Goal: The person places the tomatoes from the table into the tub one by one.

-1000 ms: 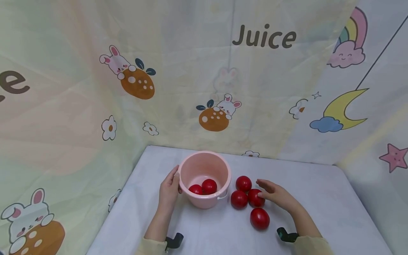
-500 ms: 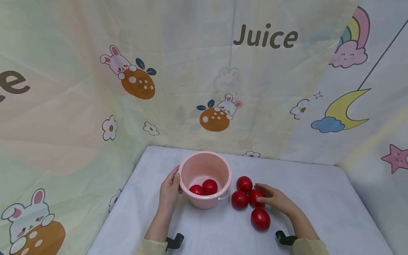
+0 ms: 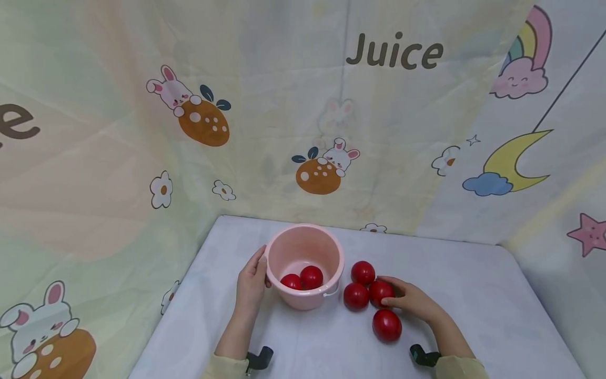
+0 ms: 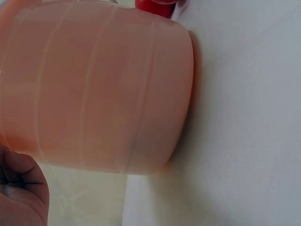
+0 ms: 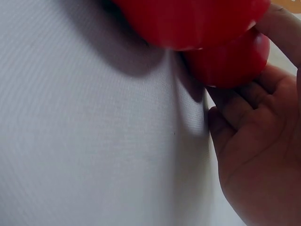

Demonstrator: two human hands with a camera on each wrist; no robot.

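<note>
A pink bucket (image 3: 305,301) stands on the white table with two glossy red balls (image 3: 311,277) inside. At its left side my left hand (image 3: 252,284) grips the rim, fingers outside; the left wrist view shows the bucket's ribbed wall (image 4: 103,89) and part of that hand (image 4: 23,188). To the right of the bucket several more red balls sit close together. My right hand (image 3: 414,301) holds the rightmost ball of this cluster (image 3: 380,292) between thumb and fingers, still among the others. In the right wrist view its fingers curl behind that ball (image 5: 230,63), while another ball (image 5: 188,21) partly covers it.
One red ball (image 3: 386,325) lies in front of the held one, with two others (image 3: 356,297) to the left. The bucket's white handle (image 3: 331,291) hangs at its right side. A printed cloth (image 3: 265,173) stands behind the table.
My right hand has moved slightly left and closed its thumb and fingers round the rightmost ball. The left hand and bucket stay where they were.
</note>
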